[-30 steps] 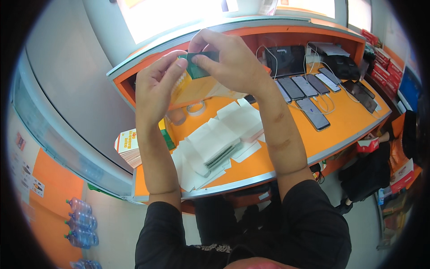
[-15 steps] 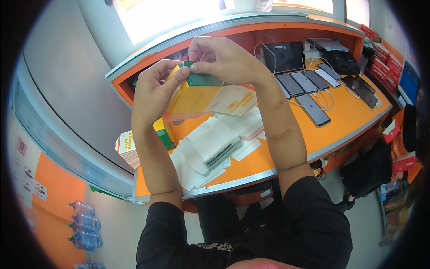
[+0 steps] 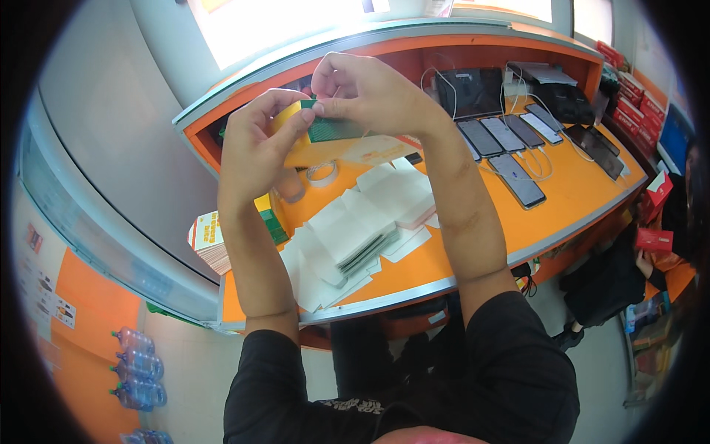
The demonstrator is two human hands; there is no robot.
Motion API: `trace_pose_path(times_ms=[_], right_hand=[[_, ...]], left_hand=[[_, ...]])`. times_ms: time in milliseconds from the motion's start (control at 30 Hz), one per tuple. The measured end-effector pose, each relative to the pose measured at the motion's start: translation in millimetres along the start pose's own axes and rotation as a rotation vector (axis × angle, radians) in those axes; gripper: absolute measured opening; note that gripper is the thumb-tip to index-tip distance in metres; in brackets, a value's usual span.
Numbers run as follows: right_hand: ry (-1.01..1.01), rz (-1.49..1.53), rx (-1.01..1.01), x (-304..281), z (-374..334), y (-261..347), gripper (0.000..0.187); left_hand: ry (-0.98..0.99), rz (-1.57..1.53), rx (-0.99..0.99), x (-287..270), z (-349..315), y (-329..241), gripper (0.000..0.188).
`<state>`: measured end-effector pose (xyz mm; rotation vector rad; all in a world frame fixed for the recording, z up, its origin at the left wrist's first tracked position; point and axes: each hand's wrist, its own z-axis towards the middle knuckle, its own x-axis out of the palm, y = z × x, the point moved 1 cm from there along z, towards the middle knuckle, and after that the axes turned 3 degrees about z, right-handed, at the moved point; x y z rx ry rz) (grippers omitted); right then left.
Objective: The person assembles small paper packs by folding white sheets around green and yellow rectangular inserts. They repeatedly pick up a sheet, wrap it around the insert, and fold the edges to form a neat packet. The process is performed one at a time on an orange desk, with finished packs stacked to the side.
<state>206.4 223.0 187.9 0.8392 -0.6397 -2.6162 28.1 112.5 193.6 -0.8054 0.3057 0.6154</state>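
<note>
A folded yellow and green carton (image 3: 334,131) is held up above the far left part of the orange counter. My left hand (image 3: 257,144) pinches its left upper edge between thumb and fingers. Beside it, the thumb and fingers of my right hand (image 3: 366,92) close on the carton's green upper edge. The two thumbs almost meet there. Below the carton lie a roll of clear tape (image 3: 322,175) and a second tape roll (image 3: 290,186). Nearer to me are several white folded paper pieces (image 3: 351,226), loosely piled between my forearms.
Left of my left forearm sit a stack of printed cards (image 3: 207,235) and another green and yellow carton (image 3: 272,220). Several phones (image 3: 516,180) with white cables lie at the right, before a dark screen (image 3: 467,92). A person holds a red box (image 3: 654,240) at far right.
The carton's printed panel has swung up and away from me, uncovering the tape rolls. My hands stay close together on its upper edge. At far right, the person's hand and red box have shifted.
</note>
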Motion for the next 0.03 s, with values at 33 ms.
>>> trace_pose_path(times_ms=[33], right_hand=[[0.021, 0.063, 0.044, -0.5, -0.9, 0.2, 0.018]], left_hand=[[0.003, 0.002, -0.005, -0.1, -1.4, 0.4, 0.034]])
